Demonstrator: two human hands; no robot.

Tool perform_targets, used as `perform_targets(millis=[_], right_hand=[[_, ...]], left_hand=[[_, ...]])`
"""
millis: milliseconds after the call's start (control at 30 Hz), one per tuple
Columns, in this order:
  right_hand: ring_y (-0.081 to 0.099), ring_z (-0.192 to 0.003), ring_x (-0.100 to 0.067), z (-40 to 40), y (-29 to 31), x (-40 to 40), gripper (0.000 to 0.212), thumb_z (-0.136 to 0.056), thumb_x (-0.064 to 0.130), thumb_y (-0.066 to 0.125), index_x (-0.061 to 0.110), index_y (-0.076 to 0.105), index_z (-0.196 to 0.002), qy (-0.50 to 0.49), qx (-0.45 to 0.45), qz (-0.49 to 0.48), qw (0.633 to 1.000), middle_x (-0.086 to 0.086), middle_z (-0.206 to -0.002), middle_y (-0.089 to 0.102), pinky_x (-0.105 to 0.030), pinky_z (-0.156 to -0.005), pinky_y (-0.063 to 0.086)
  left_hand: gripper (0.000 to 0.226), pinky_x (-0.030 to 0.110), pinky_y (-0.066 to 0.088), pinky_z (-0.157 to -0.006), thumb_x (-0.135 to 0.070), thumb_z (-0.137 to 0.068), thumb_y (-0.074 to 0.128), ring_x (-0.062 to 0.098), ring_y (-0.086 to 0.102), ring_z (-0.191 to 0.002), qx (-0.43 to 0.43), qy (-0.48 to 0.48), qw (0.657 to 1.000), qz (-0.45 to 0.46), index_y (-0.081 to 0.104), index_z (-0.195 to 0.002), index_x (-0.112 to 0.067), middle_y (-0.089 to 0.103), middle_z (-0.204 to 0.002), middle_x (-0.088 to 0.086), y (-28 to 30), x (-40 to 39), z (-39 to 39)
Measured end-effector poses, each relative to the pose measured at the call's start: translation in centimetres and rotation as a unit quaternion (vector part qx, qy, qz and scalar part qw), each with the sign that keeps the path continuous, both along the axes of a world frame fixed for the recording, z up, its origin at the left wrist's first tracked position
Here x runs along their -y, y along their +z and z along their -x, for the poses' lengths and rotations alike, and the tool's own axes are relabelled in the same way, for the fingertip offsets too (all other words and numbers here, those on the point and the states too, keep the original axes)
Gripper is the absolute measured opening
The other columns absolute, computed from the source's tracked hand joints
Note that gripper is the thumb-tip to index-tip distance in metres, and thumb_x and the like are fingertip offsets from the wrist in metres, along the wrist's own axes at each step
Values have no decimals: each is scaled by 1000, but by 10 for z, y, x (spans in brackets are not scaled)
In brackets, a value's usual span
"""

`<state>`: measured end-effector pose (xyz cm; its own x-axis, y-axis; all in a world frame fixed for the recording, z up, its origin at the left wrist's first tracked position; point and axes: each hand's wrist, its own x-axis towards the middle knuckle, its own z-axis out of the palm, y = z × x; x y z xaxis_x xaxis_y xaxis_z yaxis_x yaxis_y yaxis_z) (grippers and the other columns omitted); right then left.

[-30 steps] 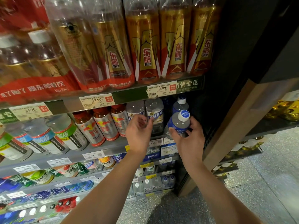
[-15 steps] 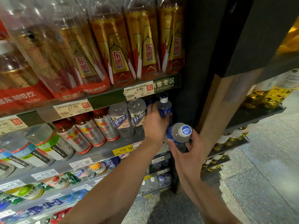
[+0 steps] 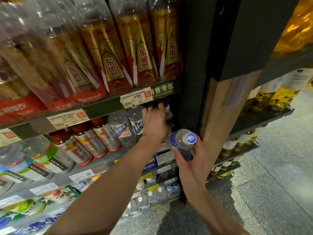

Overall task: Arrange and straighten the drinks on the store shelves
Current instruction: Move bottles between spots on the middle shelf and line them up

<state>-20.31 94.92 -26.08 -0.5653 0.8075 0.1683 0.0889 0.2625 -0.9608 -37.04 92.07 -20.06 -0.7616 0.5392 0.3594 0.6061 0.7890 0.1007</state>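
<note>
My right hand (image 3: 189, 160) grips a blue-labelled bottle with a blue-and-white cap (image 3: 183, 141), held out in front of the shelf's right end. My left hand (image 3: 155, 122) reaches deep into the second shelf (image 3: 105, 158), its fingers lost in the shadow under the shelf above. Just right of it stands another blue-capped bottle (image 3: 168, 112); whether the fingers touch or hold it cannot be told. Two clear bottles with blue-and-white labels (image 3: 128, 128) stand to the left of that hand.
Red-and-silver bottles (image 3: 94, 138) and green-labelled ones (image 3: 44, 158) fill the shelf leftwards. Tall gold-and-red bottles (image 3: 128, 53) crowd the shelf above. A black upright and a wooden post (image 3: 218, 119) close the right end. Yellow bottles (image 3: 277, 97) sit on the neighbouring rack.
My left hand has moved right and deeper into the shelf, beside the blue-capped bottle. My right hand has drawn its bottle lower and further right, out from the shelf.
</note>
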Motion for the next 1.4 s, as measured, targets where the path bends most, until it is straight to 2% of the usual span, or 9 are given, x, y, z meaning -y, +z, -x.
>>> perform_targets(millis=[133, 300, 433, 533, 833, 1033, 1200, 1300, 1400], right_hand=[[46, -136, -10, 15, 12, 2, 72, -89, 32, 73, 22, 37, -151, 20, 29, -26, 999, 4, -147, 50, -34, -115, 38], [41, -141, -17, 43, 21, -3, 74, -92, 22, 70, 13, 31, -155, 23, 58, -64, 996, -4, -153, 45, -15, -109, 25], [57, -127, -22, 62, 25, -12, 71, -93, 24, 69, 16, 32, -154, 19, 69, -101, 992, -7, -142, 57, -23, -98, 40], [61, -120, -24, 78, 27, -15, 69, -95, 27, 66, 18, 32, -154, 22, 84, -108, 990, -10, -137, 60, -21, -90, 41], [55, -127, -31, 107, 22, -30, 68, -95, 22, 66, 14, 32, -153, 70, 115, -122, 983, -14, -141, 54, -36, -99, 46], [55, -126, -26, 107, 14, -35, 71, -89, 21, 74, 17, 37, -150, 72, 99, -72, 990, -10, -139, 56, -23, -91, 39], [62, -120, -27, 101, 7, -25, 78, -90, 23, 74, 16, 31, -155, 61, 102, -83, 989, -12, -137, 60, -21, -89, 43], [63, -118, -27, 97, 0, -18, 77, -93, 21, 70, 17, 27, -156, 44, 101, -102, 989, -12, -137, 60, -23, -88, 43], [61, -123, -27, 94, -5, -17, 72, -95, 14, 66, 11, 26, -155, 42, 97, -101, 989, -13, -140, 58, -19, -89, 39]], left_hand=[[70, 40, 33, -92, -55, -71, 82, 32, 64, -105, 33, 4, 998, 49, 52, -118, -12, 71, -101, 11, 11, 16, 12], [86, 38, 37, -97, -50, -73, 83, 35, 58, -119, 47, -27, 998, 45, 43, -137, -9, 68, -119, 15, 10, 31, 15], [89, 37, 38, -100, -46, -74, 84, 34, 53, -126, 37, -34, 998, 45, 41, -142, -10, 63, -128, 15, 9, 43, 14], [87, 36, 37, -101, -45, -74, 84, 32, 53, -125, 28, -24, 999, 36, 43, -142, -9, 65, -126, 14, 9, 48, 12], [78, 40, 37, -106, -48, -67, 87, 32, 57, -120, -60, -18, 998, -16, 60, -126, -6, 73, -107, 12, -5, 59, 7], [83, 41, 32, -109, -45, -63, 91, 32, 58, -118, -106, -52, 991, -54, 59, -128, -3, 70, -112, 13, -17, 64, 11], [67, 46, 20, -124, -29, -82, 83, 33, 42, -134, -137, -87, 976, -146, 56, -136, 0, 59, -134, 19, -46, 75, 6], [55, 40, 17, -125, -26, -88, 75, 32, 34, -142, -118, -92, 969, -198, 58, -136, -4, 52, -143, 18, -70, 84, -13], [52, 42, 27, -121, -25, -88, 73, 32, 37, -138, -62, -67, 975, -202, 60, -135, -8, 52, -143, 16, -81, 86, -27]])
